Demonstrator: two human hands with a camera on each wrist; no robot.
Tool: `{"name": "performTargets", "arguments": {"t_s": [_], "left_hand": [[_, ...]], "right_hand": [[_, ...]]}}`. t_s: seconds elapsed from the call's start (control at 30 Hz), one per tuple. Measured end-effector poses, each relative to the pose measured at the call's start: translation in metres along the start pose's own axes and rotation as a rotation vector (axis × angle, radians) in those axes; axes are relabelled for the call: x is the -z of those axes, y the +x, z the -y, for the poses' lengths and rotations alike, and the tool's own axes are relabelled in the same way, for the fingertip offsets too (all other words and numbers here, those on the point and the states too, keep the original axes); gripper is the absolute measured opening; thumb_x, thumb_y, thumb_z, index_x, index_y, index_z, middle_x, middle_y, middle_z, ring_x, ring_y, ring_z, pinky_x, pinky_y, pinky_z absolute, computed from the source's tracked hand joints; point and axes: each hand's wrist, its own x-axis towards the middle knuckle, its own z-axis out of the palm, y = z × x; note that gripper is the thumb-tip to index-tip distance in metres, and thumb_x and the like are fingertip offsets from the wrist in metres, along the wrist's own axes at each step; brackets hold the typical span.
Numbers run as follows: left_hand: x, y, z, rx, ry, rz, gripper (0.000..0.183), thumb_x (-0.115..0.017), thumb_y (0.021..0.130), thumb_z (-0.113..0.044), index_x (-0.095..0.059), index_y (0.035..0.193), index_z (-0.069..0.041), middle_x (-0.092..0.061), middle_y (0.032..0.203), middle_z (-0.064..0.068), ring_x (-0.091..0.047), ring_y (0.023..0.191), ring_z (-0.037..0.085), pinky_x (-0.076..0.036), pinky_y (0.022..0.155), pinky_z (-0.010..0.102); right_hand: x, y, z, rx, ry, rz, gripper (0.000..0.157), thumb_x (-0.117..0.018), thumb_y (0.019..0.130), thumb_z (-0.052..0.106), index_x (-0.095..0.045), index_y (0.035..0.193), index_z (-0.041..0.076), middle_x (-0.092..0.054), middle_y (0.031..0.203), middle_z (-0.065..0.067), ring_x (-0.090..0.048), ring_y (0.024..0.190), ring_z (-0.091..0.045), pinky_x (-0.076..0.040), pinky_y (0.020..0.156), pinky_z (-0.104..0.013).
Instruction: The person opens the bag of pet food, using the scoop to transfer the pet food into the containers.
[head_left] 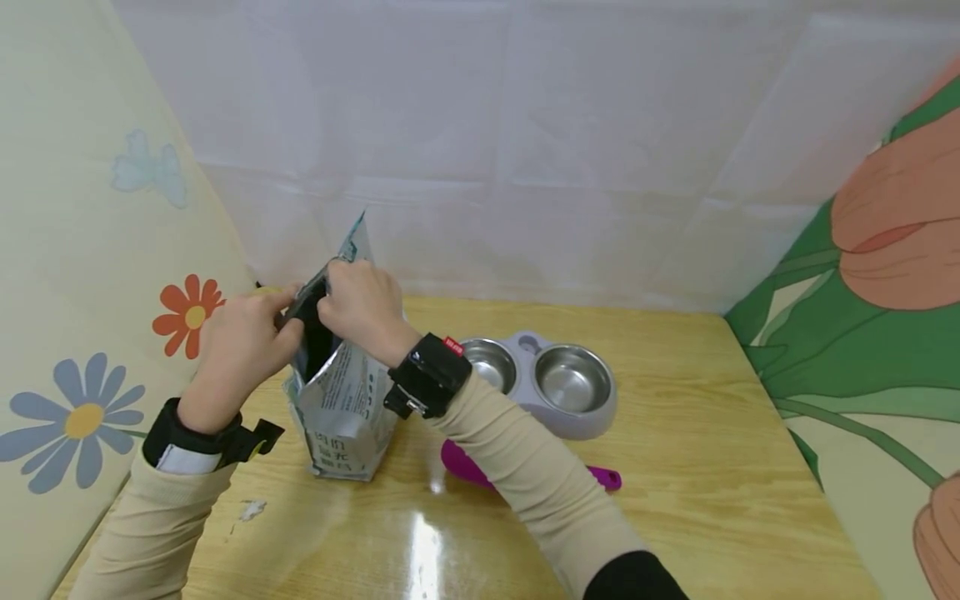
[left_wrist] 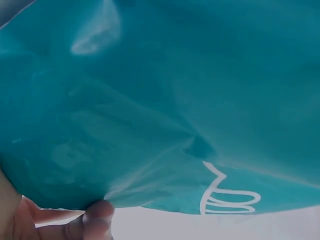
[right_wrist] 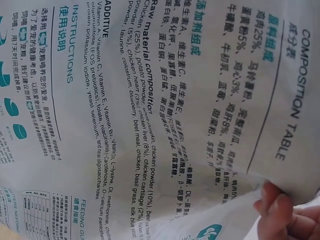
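Note:
A pet food bag stands upright on the left part of the table, its mouth spread wide over a dark inside. My left hand pinches the left edge of that mouth between thumb and fingers. On the opposite edge, my right hand grips the bag near its raised top corner. The left wrist view is filled by the bag's glossy teal side, with fingertips at its lower edge. Printed ingredient text covers the white side in the right wrist view, where fingers hold the rim.
Right of the bag sits a lilac double feeder with two steel bowls, one partly behind my right wrist. A magenta scoop lies in front, crossed by my right forearm. White sheeting backs the wooden table; painted panels flank it.

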Motion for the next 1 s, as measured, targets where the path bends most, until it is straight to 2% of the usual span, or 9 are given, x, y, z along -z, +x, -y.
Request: {"name": "performTargets", "arguments": {"t_s": [0.13, 0.3, 0.53, 0.8, 1.0], "left_hand": [[0.002, 0.0, 0.002, 0.007, 0.003, 0.005, 0.031, -0.047, 0.08, -0.006, -0.063, 0.105, 0.002, -0.035, 0.048, 0.004, -0.029, 0.035, 0.017, -0.023, 0.035, 0.028], [0.005, -0.001, 0.006, 0.011, 0.003, 0.018, 0.038, -0.045, 0.08, -0.006, -0.061, 0.113, 0.0, -0.034, 0.045, 0.003, -0.027, 0.033, 0.017, -0.021, 0.034, 0.028], [0.007, -0.003, 0.014, 0.004, -0.039, 0.017, 0.039, -0.044, 0.079, -0.004, -0.062, 0.113, -0.001, -0.03, 0.044, 0.0, -0.024, 0.032, 0.016, -0.019, 0.033, 0.028], [0.007, -0.005, 0.019, 0.008, -0.043, 0.015, 0.037, -0.044, 0.08, -0.004, -0.064, 0.112, -0.004, -0.027, 0.045, -0.001, -0.023, 0.033, 0.017, -0.019, 0.033, 0.029], [0.008, -0.005, 0.019, 0.032, -0.047, 0.04, 0.034, -0.044, 0.082, -0.006, -0.064, 0.11, -0.004, -0.03, 0.045, 0.001, -0.025, 0.034, 0.018, -0.021, 0.033, 0.03]], "right_hand": [[0.0, 0.0, -0.001, 0.002, -0.004, 0.0, 0.006, -0.056, 0.083, 0.015, -0.055, 0.079, 0.011, -0.05, 0.06, 0.003, -0.044, 0.046, -0.01, -0.031, 0.039, -0.019], [-0.001, -0.002, -0.001, 0.004, -0.005, -0.004, 0.004, -0.056, 0.083, 0.015, -0.058, 0.084, 0.011, -0.052, 0.061, 0.003, -0.045, 0.048, -0.01, -0.032, 0.041, -0.019], [-0.002, -0.004, -0.002, 0.001, 0.022, -0.005, 0.012, -0.057, 0.083, 0.013, -0.063, 0.092, 0.011, -0.055, 0.068, 0.004, -0.049, 0.053, -0.01, -0.034, 0.043, -0.019], [-0.003, -0.004, -0.004, -0.015, 0.022, -0.016, 0.023, -0.057, 0.082, 0.014, -0.066, 0.103, 0.013, -0.065, 0.09, 0.003, -0.052, 0.062, -0.009, -0.037, 0.046, -0.019], [-0.004, -0.006, -0.008, 0.0, 0.039, -0.04, 0.024, -0.056, 0.082, 0.012, -0.066, 0.104, 0.013, -0.067, 0.096, 0.001, -0.052, 0.062, -0.009, -0.038, 0.045, -0.019]]}}
